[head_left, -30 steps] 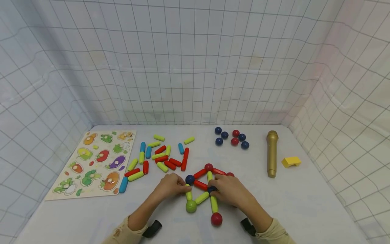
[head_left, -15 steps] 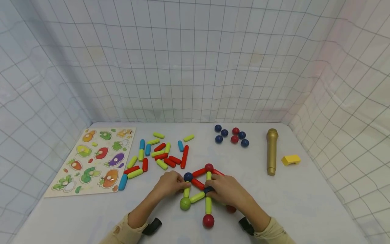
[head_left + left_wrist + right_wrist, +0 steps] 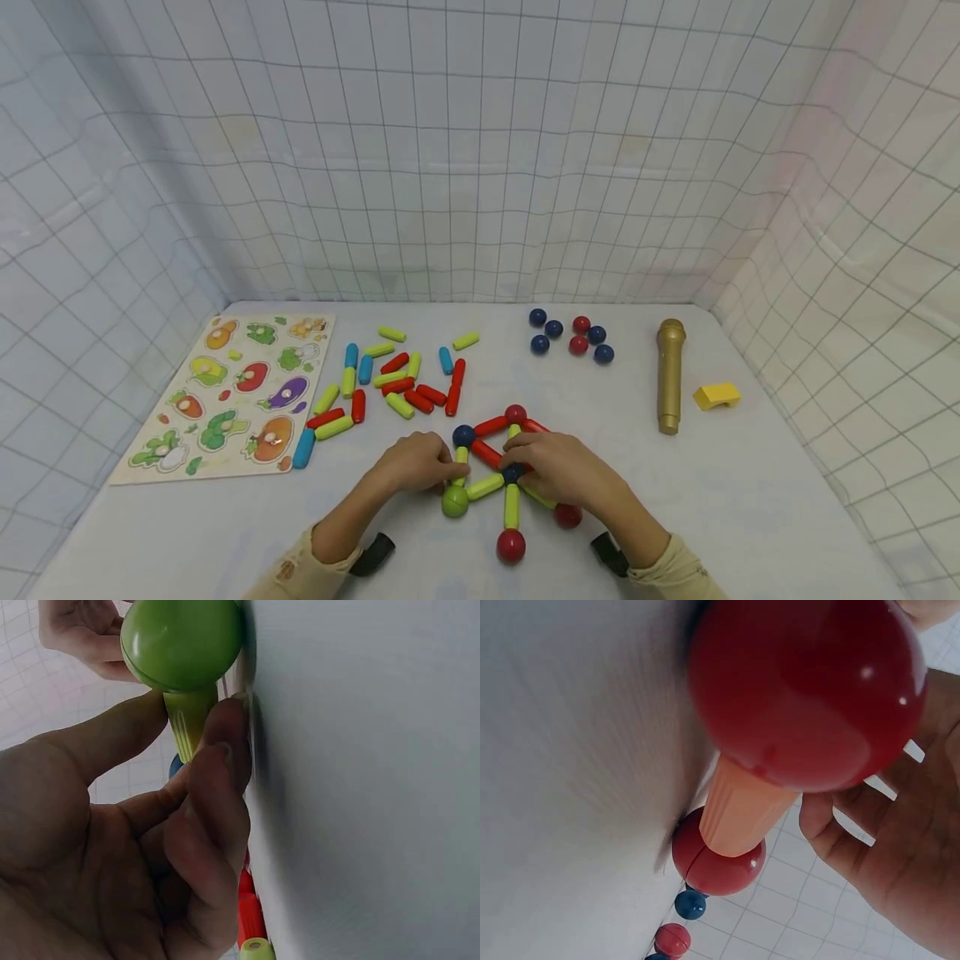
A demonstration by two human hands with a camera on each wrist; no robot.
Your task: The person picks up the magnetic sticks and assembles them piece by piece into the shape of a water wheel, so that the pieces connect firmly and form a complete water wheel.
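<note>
White gridded cloth walls close in the pale table (image 3: 750,500) I am working over. On it, straight ahead of me, lies a flat frame of rods and balls (image 3: 491,454). My left hand (image 3: 411,462) pinches a lime rod (image 3: 187,720) between thumb and curled fingers, just above the green ball (image 3: 454,501) at its near end. My right hand (image 3: 553,468) covers the frame's right side, fingers curled over the dark blue ball (image 3: 513,473) at the middle joint; how tightly it grips I cannot tell. A red ball (image 3: 511,545) caps the nearest rod. Loose rods (image 3: 390,385) lie beyond, spare balls (image 3: 572,337) further right, a gold microphone (image 3: 669,375) and yellow block (image 3: 716,396) beside them, and a puzzle board (image 3: 228,400) on my left.
</note>
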